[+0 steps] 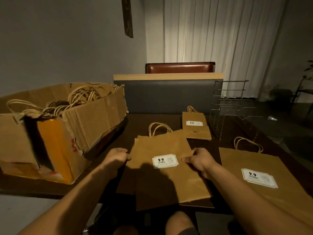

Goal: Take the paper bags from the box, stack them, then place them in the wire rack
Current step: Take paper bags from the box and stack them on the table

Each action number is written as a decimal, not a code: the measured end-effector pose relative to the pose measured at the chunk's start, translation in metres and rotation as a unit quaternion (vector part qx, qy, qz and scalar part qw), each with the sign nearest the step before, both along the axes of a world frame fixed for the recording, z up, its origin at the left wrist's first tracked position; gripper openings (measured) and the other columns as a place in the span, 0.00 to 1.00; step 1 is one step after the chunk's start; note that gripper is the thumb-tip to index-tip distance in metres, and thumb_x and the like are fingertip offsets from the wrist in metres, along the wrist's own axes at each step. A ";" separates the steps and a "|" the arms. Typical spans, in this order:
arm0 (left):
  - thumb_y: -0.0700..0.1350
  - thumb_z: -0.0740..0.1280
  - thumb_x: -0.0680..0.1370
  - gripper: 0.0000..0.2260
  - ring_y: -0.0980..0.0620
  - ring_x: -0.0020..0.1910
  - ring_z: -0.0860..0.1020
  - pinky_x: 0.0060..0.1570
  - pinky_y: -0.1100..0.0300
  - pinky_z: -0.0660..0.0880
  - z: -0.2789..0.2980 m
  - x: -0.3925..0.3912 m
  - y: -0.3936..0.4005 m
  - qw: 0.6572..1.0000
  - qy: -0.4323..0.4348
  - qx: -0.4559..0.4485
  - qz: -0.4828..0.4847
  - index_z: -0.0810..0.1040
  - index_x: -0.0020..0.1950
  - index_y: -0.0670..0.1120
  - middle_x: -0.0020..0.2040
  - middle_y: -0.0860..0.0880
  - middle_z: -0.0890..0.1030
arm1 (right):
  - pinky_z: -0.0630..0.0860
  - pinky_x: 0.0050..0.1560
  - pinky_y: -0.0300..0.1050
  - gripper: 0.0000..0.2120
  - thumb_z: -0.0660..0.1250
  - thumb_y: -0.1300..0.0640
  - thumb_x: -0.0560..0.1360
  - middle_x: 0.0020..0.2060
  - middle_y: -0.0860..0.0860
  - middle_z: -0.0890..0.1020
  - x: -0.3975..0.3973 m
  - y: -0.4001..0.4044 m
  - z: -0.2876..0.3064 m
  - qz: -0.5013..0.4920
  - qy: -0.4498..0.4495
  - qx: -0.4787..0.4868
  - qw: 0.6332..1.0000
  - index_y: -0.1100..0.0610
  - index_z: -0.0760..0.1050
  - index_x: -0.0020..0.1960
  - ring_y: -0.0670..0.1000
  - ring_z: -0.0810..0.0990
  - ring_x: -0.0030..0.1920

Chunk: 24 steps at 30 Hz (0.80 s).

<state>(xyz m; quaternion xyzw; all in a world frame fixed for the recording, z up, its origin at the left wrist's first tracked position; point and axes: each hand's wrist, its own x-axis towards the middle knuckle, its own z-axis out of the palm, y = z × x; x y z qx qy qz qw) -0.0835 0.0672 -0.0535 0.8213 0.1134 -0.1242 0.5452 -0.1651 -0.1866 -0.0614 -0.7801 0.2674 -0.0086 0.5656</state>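
A stack of flat brown paper bags [160,146] with a white "9.9" label lies on the dark table [225,129] in front of me. My left hand [116,156] pinches the stack's left edge and my right hand [199,159] pinches its right edge. An open cardboard box [94,116] on the left holds more bags, with several rope handles showing. The wire rack [227,106] stands at the back right of the table. A smaller bag pile [195,126] lies in front of the rack. A large bag pile [254,170] lies at my right.
A grey padded bench back [169,95] with a wooden top runs behind the table. A brown chair back [179,67] and white curtains [220,39] are beyond it. My knees show below the table's near edge.
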 end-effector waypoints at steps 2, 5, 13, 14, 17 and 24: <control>0.33 0.68 0.76 0.08 0.44 0.48 0.79 0.49 0.53 0.73 0.001 -0.002 0.006 0.999 0.015 -0.026 -0.030 0.79 0.54 0.37 0.50 0.39 0.80 | 0.78 0.58 0.60 0.06 0.72 0.64 0.73 0.50 0.59 0.84 0.003 -0.002 0.000 0.012 -0.010 0.036 0.999 0.57 0.78 0.48 0.58 0.83 0.50; 0.34 0.68 0.77 0.02 0.44 0.40 0.79 0.43 0.56 0.75 0.000 -0.002 0.018 0.997 0.009 -0.062 -0.043 0.79 0.45 0.37 0.46 0.37 0.81 | 0.80 0.55 0.56 0.05 0.70 0.63 0.76 0.45 0.55 0.83 0.012 -0.008 0.013 0.018 -0.037 -0.001 0.999 0.56 0.78 0.50 0.56 0.83 0.48; 0.38 0.60 0.82 0.08 0.47 0.38 0.77 0.38 0.57 0.72 -0.003 0.002 0.040 0.996 -0.008 -0.084 -0.016 0.76 0.46 0.41 0.39 0.42 0.78 | 0.77 0.41 0.46 0.12 0.64 0.66 0.79 0.45 0.57 0.81 0.012 -0.064 0.073 0.005 -0.064 0.027 0.998 0.60 0.73 0.61 0.53 0.81 0.43; 0.38 0.60 0.82 0.08 0.47 0.39 0.77 0.39 0.57 0.73 0.000 0.003 0.039 0.995 -0.014 -0.093 -0.012 0.77 0.47 0.41 0.40 0.42 0.79 | 0.78 0.46 0.47 0.12 0.64 0.66 0.78 0.47 0.58 0.81 0.013 -0.063 0.071 0.015 -0.048 0.022 0.999 0.62 0.74 0.62 0.54 0.81 0.46; 0.40 0.61 0.81 0.08 0.45 0.42 0.79 0.41 0.57 0.74 0.010 0.008 0.033 0.994 -0.021 -0.107 -0.011 0.79 0.54 0.41 0.47 0.40 0.82 | 0.78 0.45 0.49 0.08 0.63 0.66 0.79 0.46 0.58 0.81 0.012 -0.041 0.055 0.040 -0.009 0.040 0.998 0.60 0.75 0.56 0.55 0.81 0.45; 0.35 0.67 0.77 0.17 0.43 0.52 0.80 0.56 0.47 0.76 0.007 -0.011 0.005 0.984 -0.026 -0.169 -0.052 0.73 0.65 0.44 0.57 0.41 0.80 | 0.80 0.43 0.50 0.16 0.69 0.63 0.77 0.45 0.54 0.82 0.017 0.027 0.020 0.068 0.011 0.037 0.997 0.62 0.73 0.63 0.53 0.82 0.45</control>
